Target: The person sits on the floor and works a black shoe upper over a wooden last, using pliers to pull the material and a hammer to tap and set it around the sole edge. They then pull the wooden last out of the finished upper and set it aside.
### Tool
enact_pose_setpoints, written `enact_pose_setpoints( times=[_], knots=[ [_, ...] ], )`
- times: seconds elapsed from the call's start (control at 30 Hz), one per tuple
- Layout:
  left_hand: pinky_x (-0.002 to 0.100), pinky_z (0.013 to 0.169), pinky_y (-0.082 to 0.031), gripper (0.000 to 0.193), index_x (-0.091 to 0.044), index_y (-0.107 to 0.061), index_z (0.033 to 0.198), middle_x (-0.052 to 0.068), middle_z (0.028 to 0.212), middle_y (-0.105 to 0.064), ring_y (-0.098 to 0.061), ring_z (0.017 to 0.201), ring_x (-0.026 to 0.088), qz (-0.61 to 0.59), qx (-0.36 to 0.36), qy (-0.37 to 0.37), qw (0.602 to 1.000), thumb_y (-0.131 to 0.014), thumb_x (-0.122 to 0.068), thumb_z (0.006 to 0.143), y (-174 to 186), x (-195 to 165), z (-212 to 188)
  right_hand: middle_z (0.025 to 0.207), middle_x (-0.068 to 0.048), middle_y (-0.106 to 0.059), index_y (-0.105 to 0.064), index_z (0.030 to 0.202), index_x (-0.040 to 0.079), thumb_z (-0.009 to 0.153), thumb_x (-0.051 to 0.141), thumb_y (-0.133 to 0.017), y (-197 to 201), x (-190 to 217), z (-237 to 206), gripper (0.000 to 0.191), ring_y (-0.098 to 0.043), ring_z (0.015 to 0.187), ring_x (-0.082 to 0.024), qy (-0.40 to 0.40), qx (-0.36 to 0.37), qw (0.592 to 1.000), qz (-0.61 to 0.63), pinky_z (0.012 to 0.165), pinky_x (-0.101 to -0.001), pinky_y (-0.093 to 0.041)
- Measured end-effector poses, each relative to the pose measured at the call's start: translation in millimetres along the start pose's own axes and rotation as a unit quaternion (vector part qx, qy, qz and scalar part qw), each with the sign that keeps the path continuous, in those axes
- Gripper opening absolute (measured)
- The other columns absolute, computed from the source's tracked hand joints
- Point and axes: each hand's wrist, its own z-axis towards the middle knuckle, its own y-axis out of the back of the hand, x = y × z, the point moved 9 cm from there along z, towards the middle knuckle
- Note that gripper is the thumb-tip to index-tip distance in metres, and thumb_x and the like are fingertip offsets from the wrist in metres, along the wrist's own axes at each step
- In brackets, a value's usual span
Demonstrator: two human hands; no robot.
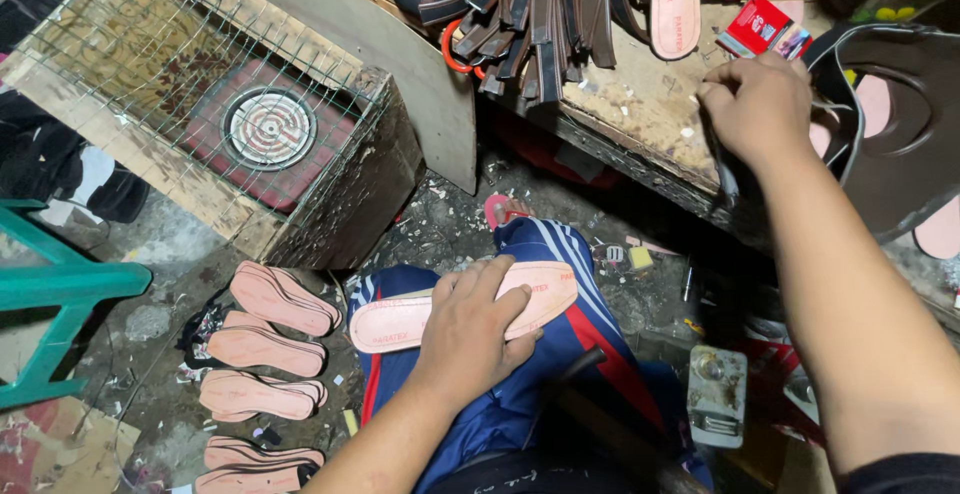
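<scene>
Left hand (pixel 470 329) presses a pink insole (pixel 400 319) flat on the lap.
The insole's long axis runs from 8 to 2 o'clock. At 2 o'clock, well apart, the right hand (pixel 755 109) pinches a dark strap (pixel 722 179) on the surface (pixel 650 104).

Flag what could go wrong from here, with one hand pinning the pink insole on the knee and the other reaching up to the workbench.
The left hand only presses the pink insole flat on the thigh; a leg shift could slide it onto the littered floor. The right hand works at the bench edge beside the dark sheet, which overhangs and might get dragged off. The electric coil heater sits close to the knee behind wire mesh only, a possible burn hazard if on.
</scene>
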Motion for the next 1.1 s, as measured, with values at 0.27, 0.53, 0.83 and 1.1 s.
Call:
enact_pose_setpoints(
  times=[0.27, 0.53, 0.83, 1.1],
  knots=[
    [0.051, 0.103, -0.037, 0.049, -0.008, -0.07, 0.109, 0.021, 0.136, -0.057, -0.053, 0.126, 0.039, 0.007, 0.008, 0.01, 1.0, -0.086, -0.03, 0.067, -1.3, 1.6, -0.3, 0.113, -0.024, -0.066, -0.077, 0.09, 0.005, 0.095, 0.025, -0.072, -24.5, 5.4, 19.7, 0.021, -0.053, 0.112, -0.046, -0.025, 0.009, 0.993, -0.111, 0.095, -0.0544, -0.043],
    [0.052, 0.103, -0.037, 0.046, -0.006, -0.07, 0.108, 0.022, 0.134, -0.058, -0.053, 0.123, 0.04, 0.018, -0.03, -0.013, 0.999, -0.08, -0.035, 0.074, 3.0, -2.1, -5.9, 0.115, -0.022, -0.063, -0.073, 0.095, 0.003, 0.091, 0.01, -0.065, -1.7, 15.5, 8.0, 0.012, -0.052, 0.117, -0.043, 0.024, -0.081, 0.993, -0.087, 0.097, -0.0565, -0.039],
    [0.055, 0.109, -0.034, 0.033, -0.009, -0.071, 0.109, 0.019, 0.136, -0.06, -0.054, 0.126, 0.037, 0.014, -0.033, 0.003, 0.999, -0.073, -0.025, 0.081, 0.9, -2.0, -6.6, 0.118, -0.016, -0.061, -0.072, 0.088, 0.003, 0.094, 0.015, -0.073, -5.9, 15.9, -2.3, 0.013, -0.049, 0.12, -0.041, -0.034, -0.086, 0.996, -0.006, 0.101, -0.0509, -0.041],
    [0.065, 0.112, -0.022, 0.028, -0.009, -0.068, 0.102, 0.019, 0.14, -0.058, -0.043, 0.138, 0.04, 0.07, -0.006, 0.035, 0.997, -0.074, -0.027, 0.082, -2.4, -7.7, -4.7, 0.106, -0.018, -0.064, -0.063, 0.098, -0.003, 0.092, 0.015, -0.068, 12.1, 40.8, -3.4, 0.02, -0.058, 0.099, -0.033, 0.031, -0.158, 0.975, -0.154, 0.085, -0.0466, -0.046]
  ],
)
